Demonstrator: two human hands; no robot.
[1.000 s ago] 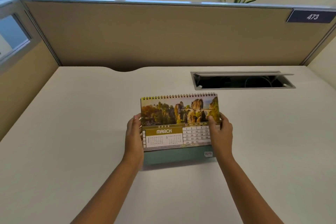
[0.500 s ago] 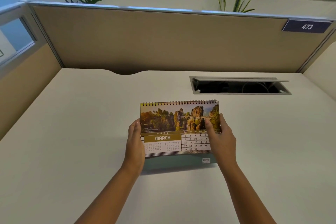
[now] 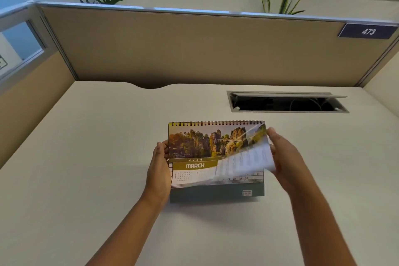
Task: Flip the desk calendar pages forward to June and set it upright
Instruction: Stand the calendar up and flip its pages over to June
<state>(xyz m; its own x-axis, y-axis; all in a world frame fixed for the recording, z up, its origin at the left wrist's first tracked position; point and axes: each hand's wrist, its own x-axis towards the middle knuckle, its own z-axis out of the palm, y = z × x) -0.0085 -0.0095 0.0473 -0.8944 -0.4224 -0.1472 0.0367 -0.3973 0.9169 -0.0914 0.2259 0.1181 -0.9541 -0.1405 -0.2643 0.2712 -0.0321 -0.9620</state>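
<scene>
Calendar [image 3: 194, 149] glossy paper pages, black wire spiral [image 3: 216, 123], matt grey card base [image 3: 213, 194]. Desk [image 3: 86, 179] smooth matt off-white. Partition [image 3: 194, 49] beige cloth, metal trim.

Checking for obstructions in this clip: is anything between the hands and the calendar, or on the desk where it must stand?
Nothing visible. The left hand grips the calendar by its left edge, and the right hand is lifting the March page's right corner. The desk around it is bare; the cable slot lies farther back.

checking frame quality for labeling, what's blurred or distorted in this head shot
Head view: the lifting page under the right hand is motion-smeared, dates unreadable; the calendar beside it stays sharp, MARCH legible; wide-angle bends the partition; soft shadow on the desk.
</scene>
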